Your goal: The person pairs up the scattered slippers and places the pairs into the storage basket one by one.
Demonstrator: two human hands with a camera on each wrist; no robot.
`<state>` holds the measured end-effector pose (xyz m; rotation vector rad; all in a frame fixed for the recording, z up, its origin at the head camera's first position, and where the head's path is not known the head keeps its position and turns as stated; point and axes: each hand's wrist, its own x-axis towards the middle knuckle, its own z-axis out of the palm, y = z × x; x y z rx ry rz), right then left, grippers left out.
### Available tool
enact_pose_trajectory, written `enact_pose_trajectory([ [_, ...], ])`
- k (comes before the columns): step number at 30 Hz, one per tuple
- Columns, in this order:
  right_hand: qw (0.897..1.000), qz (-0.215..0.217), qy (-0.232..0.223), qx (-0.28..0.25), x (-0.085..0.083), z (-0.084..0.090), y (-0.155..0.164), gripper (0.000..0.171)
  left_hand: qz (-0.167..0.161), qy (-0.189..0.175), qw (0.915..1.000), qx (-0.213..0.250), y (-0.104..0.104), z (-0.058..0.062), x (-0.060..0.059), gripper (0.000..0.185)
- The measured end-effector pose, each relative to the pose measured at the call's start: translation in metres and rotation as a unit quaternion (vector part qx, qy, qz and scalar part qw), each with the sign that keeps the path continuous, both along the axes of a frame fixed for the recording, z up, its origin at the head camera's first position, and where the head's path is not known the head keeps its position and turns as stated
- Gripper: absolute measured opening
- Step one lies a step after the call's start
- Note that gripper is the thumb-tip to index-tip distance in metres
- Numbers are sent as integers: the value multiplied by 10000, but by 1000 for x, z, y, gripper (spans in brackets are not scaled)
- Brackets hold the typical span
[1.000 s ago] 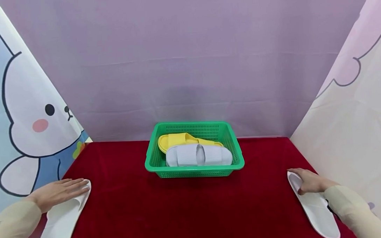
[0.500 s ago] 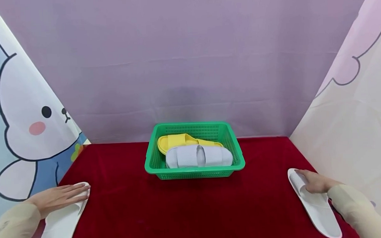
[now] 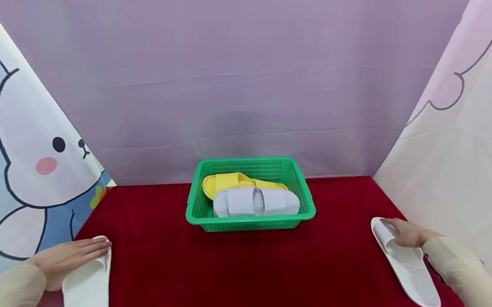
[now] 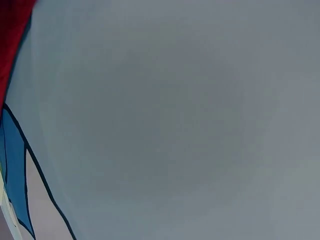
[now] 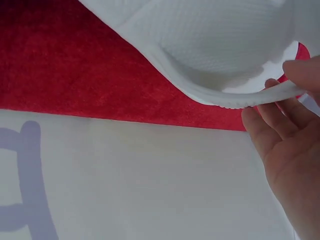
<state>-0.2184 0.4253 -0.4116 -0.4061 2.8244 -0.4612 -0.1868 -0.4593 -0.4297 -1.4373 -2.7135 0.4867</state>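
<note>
Lying near the left edge of the red-covered table, the left slipper is plain white, with its toe pointed away and its near end cut off by the bottom of the head view. Its ribbed strap is mostly covered by the left hand, whose fingers are held straight and close together across it; the left thumb is hidden. Near the right edge, the matching right slipper is set slantwise, toe away, and is touched at its strap by the right hand.

In the right wrist view the grip left unclear from the head is shown: the strap's edge is pinched between thumb and fingers, and the sole is seen through the strap's opening. In the left wrist view little but a blurred grey surface is given, perhaps the printed left curtain, part of whose drawing is caught at the left edge below a strip of red.

Between the hands, well apart from both, a green basket is placed at the back of the table. Yellow slippers are held in it behind white slippers with ribbed straps, by which they are partly hidden. The table is backed by a mauve cloth.
</note>
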Motion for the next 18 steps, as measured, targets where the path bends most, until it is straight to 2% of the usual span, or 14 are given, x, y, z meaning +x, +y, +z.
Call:
enact_pose_trajectory([
  [1, 10000, 18, -17, 18, 0, 2, 0, 57, 45, 55, 9999, 146, 0, 0, 1, 102],
  [4, 9999, 19, -72, 124, 1, 8, -1, 56, 62, 519, 9962, 692, 4, -1, 3, 82],
  [6, 9998, 33, -50, 187, 0, 11, -1, 55, 26, 834, 9910, 1043, 6, -4, 3, 84],
  [8, 9998, -4, -65, 214, 0, 14, -1, 55, 121, 917, 9880, 1240, 10, -5, 4, 89],
  [9, 9998, -20, -65, 205, 0, 15, -1, 55, 285, 820, 9881, 1269, 12, -5, 5, 89],
  [12, 9998, -48, -75, 187, -2, 18, -1, 56, 969, 230, 9879, 1188, 20, -3, 9, 99],
  [15, 9998, -20, -75, 209, -3, 19, -2, 58, 1618, -261, 9808, 1056, 27, -1, 12, 106],
  [18, 9997, 4, -115, 233, -4, 18, -3, 59, 1846, -483, 9773, 922, 31, -1, 12, 108],
])
